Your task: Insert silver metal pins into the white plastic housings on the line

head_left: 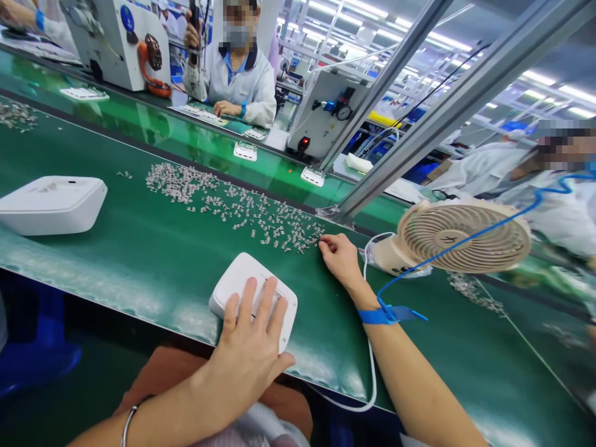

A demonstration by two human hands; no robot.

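Note:
My left hand lies with spread fingers on top of a white plastic housing near the front edge of the green mat. Beyond it, my right hand has its fingertips pinched together at the right end of a scatter of small metal parts. What the pinch holds, if anything, is too small to make out. A blue wrist strap with a coiled blue cord sits on my right wrist. The metal parts are densest in a pile farther left.
Another white housing stands at the left. A beige fan with a white cable is right of my right hand. A metal post rises behind the mat. Across the green conveyor, carrying white-edged boards, sits a co-worker.

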